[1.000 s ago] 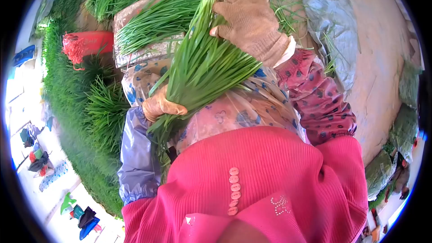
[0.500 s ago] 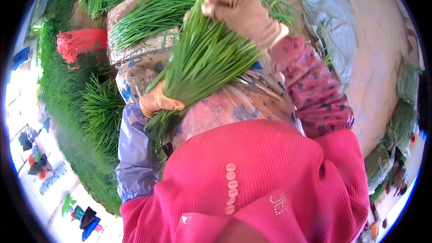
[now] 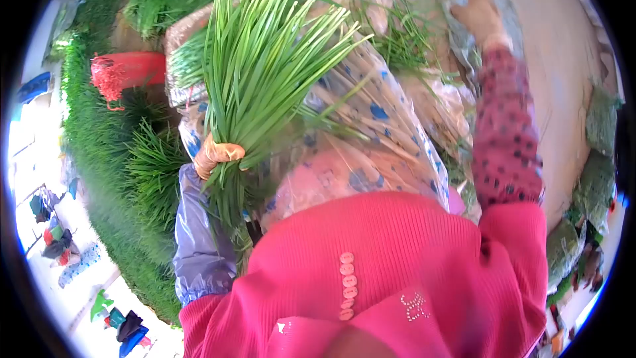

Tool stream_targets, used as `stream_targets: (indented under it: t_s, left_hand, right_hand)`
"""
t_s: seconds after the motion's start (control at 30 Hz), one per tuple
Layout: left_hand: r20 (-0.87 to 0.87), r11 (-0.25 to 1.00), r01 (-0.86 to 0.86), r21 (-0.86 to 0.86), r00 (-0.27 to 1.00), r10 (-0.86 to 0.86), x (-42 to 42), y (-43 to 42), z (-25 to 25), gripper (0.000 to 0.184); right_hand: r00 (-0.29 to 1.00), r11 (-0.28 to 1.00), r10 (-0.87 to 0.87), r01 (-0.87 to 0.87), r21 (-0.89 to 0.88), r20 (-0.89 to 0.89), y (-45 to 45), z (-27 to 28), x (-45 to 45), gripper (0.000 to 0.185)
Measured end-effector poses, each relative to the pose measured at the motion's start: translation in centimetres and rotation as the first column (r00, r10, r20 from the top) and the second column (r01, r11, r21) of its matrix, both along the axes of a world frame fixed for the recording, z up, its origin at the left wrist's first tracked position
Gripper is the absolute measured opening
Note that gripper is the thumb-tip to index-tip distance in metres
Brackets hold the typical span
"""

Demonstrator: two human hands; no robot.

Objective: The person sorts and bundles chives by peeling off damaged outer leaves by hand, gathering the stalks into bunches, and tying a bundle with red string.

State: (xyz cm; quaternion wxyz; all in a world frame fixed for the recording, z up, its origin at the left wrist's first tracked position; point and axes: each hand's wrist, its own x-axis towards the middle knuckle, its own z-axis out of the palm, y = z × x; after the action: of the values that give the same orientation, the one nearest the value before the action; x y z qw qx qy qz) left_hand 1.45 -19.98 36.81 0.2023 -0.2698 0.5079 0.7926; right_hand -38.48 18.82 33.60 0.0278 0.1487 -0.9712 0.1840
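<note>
A thick bunch of garlic chives (image 3: 262,79) fans out above my left hand (image 3: 215,156), pale cut ends pointing up and away. My left hand, in a tan glove, is wrapped round its lower leafy part, and the leaf tips hang down below the fist. At the upper right my right hand (image 3: 478,18), also gloved, reaches out over a grey plastic sheet (image 3: 510,23). Its fingers look spread and somewhat blurred, with nothing visible in them. A clear plastic apron with blue flowers (image 3: 377,113) covers my lap.
More chives (image 3: 189,59) lie on a patterned block (image 3: 179,96) beside a red bundle of ties (image 3: 129,69). A long green heap (image 3: 112,179) runs along my left. Loose stalks (image 3: 404,36) are scattered ahead. Bagged greens (image 3: 591,185) line the far right.
My right hand has left the top of the bunch and moved right, over the plastic sheet. The bunch in my left hand now stands more upright with its cut ends spread.
</note>
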Motion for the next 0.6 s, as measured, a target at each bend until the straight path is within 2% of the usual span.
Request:
stream_targets:
  t_s: [0.1, 0.17, 0.23, 0.27, 0.3, 0.33, 0.37, 0.43, 0.47, 0.5, 0.53, 0.57, 0.6]
  left_hand:
    - [-0.024, 0.997, -0.028, -0.075, 0.999, 0.027, -0.2, -1.8, 0.3, 0.084]
    - [-0.089, 0.986, -0.015, -0.166, 0.996, 0.000, -0.7, -2.3, 0.4, 0.082]
    - [-0.116, 0.986, 0.002, -0.168, 0.993, -0.021, -1.4, -2.5, 0.9, 0.072]
    - [-0.065, 0.969, 0.082, -0.235, 0.993, -0.100, -0.3, -5.0, -0.7, 0.060]
    - [-0.079, 0.966, 0.083, -0.244, 0.991, -0.105, -0.3, -5.0, -0.6, 0.060]
    - [-0.071, 0.922, 0.098, -0.375, 0.988, -0.134, -0.4, -4.7, -0.1, 0.056]
    - [-0.082, 0.905, 0.111, -0.411, 0.984, -0.158, -0.5, -4.2, 0.3, 0.056]
    - [-0.100, 0.866, 0.133, -0.483, 0.974, -0.205, -1.6, -2.4, 1.8, 0.057]
    - [-0.145, 0.885, 0.085, -0.459, 0.975, -0.169, -1.9, -0.8, 3.0, 0.061]
    - [-0.152, 0.858, 0.133, -0.496, 0.960, -0.236, -1.4, -1.8, 1.8, 0.065]
    - [-0.159, 0.827, 0.176, -0.534, 0.940, -0.302, -0.8, -2.7, 0.6, 0.069]
    - [-0.164, 0.793, 0.213, -0.570, 0.917, -0.365, -0.3, -3.6, -0.6, 0.073]
    - [-0.244, 0.729, 0.195, -0.656, 0.860, -0.449, 0.1, -3.6, -1.5, 0.074]
  right_hand:
    - [0.921, 0.922, 0.108, 0.049, -0.384, 0.375, -1.4, 3.4, 5.9, 0.029]
    - [0.626, 0.773, 0.470, 0.049, -0.633, 0.622, -3.1, 3.7, 8.9, 0.035]
    - [0.593, 0.651, 0.584, 0.065, -0.756, 0.554, -5.6, 3.3, 11.1, 0.037]
    - [0.606, 0.644, 0.587, 0.052, -0.763, 0.537, -7.1, 4.1, 11.3, 0.037]
    - [0.750, 0.588, 0.550, -0.035, -0.808, 0.368, -8.6, 4.8, 11.6, 0.039]
    - [0.855, 0.540, 0.485, -0.128, -0.832, 0.183, -9.9, 5.5, 11.9, 0.040]
    - [0.864, 0.532, 0.476, -0.132, -0.836, 0.167, -10.5, 5.7, 11.9, 0.040]
    - [0.887, 0.558, 0.442, -0.386, -0.734, -0.130, -12.5, 7.1, 10.5, 0.045]
    - [0.888, 0.562, 0.440, -0.386, -0.731, -0.130, -13.7, 7.3, 9.7, 0.045]
    - [0.844, 0.671, 0.434, -0.536, -0.513, -0.314, -14.9, 7.1, 9.1, 0.042]
    - [0.754, 0.752, 0.455, -0.610, -0.250, -0.473, -15.8, 6.9, 8.7, 0.041]
    - [0.766, 0.762, 0.451, -0.598, -0.248, -0.459, -16.4, 7.4, 8.7, 0.041]
    - [0.801, 0.745, 0.563, -0.599, -0.294, -0.205, -16.6, 8.1, 8.7, 0.039]
